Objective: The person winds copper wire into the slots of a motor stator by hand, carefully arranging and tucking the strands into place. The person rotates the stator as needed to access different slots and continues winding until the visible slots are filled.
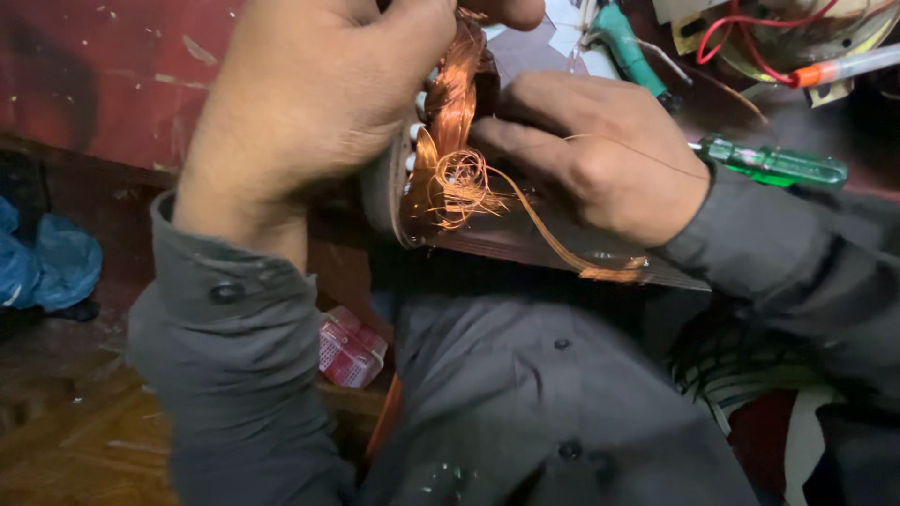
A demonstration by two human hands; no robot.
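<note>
Copper wire (pixel 457 141), wound in a thick bundle on a round metal motor core (pixel 389 192), fills the upper centre of the frame. Left hand (pixel 309 103), upper left of centre, curls over the top of the core, its fingers clenched on the wire bundle and the core's rim. Right hand (pixel 600 155), just right of centre, rests against the core's side with its fingers bent toward the wire; whether they pinch a strand cannot be told. Loose strands form a small tangle (pixel 461 183) below the bundle, and one bunch of strands (pixel 562 253) trails down to the right along the core's dark edge. Both arms wear grey buttoned sleeves (pixel 234 356), and a grey shirt (pixel 525 394) covers the lower centre.

On the desk (pixel 797 122) at upper right lie a green-handled screwdriver (pixel 773 164), a second green-handled tool (pixel 628 47), a pen-like tool with an orange tip (pixel 844 67) and red wires (pixel 741 37). A small pink and white box (pixel 349 351) sits at lower centre left; blue plastic (pixel 52 262) lies at the left edge beside a red panel (pixel 103 75).
</note>
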